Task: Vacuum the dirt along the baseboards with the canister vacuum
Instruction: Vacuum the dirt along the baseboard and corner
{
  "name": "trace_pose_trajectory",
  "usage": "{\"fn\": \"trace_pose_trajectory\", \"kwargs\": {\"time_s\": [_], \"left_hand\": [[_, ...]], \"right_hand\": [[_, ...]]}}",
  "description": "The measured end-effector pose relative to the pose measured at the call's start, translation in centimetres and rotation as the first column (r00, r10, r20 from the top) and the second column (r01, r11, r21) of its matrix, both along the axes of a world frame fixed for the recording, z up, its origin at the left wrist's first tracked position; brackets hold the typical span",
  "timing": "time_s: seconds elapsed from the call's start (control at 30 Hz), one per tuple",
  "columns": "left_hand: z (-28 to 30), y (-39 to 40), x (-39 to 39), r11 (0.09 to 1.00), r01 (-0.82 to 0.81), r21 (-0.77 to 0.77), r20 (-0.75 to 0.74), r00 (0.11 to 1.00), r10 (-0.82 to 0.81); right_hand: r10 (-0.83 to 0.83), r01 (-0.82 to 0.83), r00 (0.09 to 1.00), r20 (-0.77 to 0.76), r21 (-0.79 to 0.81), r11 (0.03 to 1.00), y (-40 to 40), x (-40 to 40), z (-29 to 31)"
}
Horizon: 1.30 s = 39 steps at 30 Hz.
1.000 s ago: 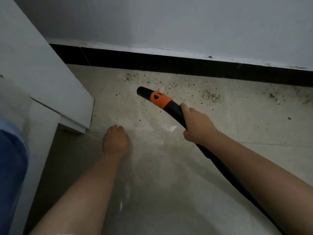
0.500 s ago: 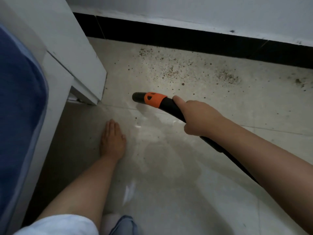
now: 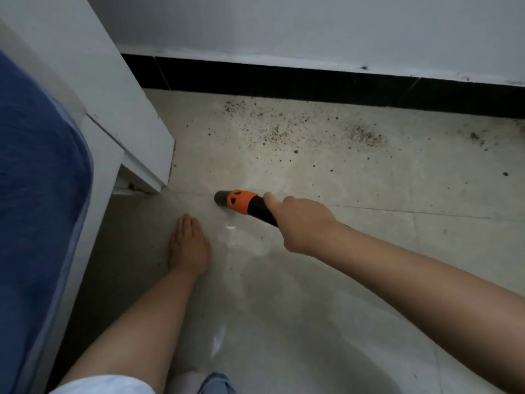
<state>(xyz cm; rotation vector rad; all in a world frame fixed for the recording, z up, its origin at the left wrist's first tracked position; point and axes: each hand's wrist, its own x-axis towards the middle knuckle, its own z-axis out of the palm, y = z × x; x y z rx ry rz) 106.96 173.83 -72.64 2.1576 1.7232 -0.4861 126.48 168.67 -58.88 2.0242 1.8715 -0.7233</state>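
Note:
My right hand (image 3: 301, 223) grips the black vacuum hose end (image 3: 260, 210), index finger stretched toward its orange collar (image 3: 240, 203). The open nozzle tip (image 3: 221, 198) points left, low over the pale tile floor. Brown dirt specks (image 3: 274, 135) and a second patch (image 3: 365, 135) lie in front of the black baseboard (image 3: 284, 81), well beyond the nozzle. My left hand (image 3: 189, 245) lies flat on the floor, fingers straight, to the left and nearer than the nozzle.
A white bed frame (image 3: 136, 132) with a blue mattress (image 3: 37, 209) fills the left side, its corner close to the nozzle. The grey wall (image 3: 312, 21) rises above the baseboard. Open tile floor stretches to the right.
The nozzle has drawn back from the dirt near the baseboard toward me and turned to point left. My left hand stays planted on the floor.

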Motion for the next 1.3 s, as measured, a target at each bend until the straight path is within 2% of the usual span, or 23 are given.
{"fn": "trace_pose_trajectory", "kwargs": {"time_s": [0.2,0.3,0.47,0.7,0.97,1.1,1.2,1.3], "left_hand": [[1.4,3.3,2.2,0.999,-0.005,0.045,0.016,1.0,0.004],[2.0,4.8,3.3,0.997,-0.02,0.076,0.025,1.0,0.018],[1.3,5.6,4.0,0.998,0.006,0.057,0.028,1.0,-0.008],[1.0,6.9,5.3,0.998,0.061,-0.008,0.035,0.998,-0.061],[0.2,6.3,4.4,0.998,0.01,-0.067,-0.021,1.0,-0.011],[0.2,6.8,3.6,0.999,0.011,-0.048,-0.02,1.0,-0.012],[0.5,7.4,3.0,0.997,-0.042,-0.072,-0.022,0.999,0.04],[0.8,8.1,2.9,0.995,-0.028,-0.099,-0.023,0.999,0.026]], "right_hand": [[-0.24,0.24,0.971,0.006,0.039,0.97,5.3,3.5,0.1],[-0.302,0.299,0.952,0.045,0.059,0.952,5.7,5.4,0.4],[-0.305,0.305,0.951,0.048,0.014,0.952,4.9,6.0,0.7],[-0.222,0.225,0.973,0.067,-0.033,0.974,5.0,4.8,0.9],[-0.199,0.201,0.978,0.055,-0.028,0.979,11.1,4.2,0.5],[-0.191,0.19,0.98,0.061,0.015,0.982,14.0,4.0,0.8],[-0.191,0.19,0.98,0.052,0.02,0.982,14.9,3.2,1.0],[-0.187,0.185,0.981,0.046,0.039,0.982,15.4,2.5,1.1]]}}
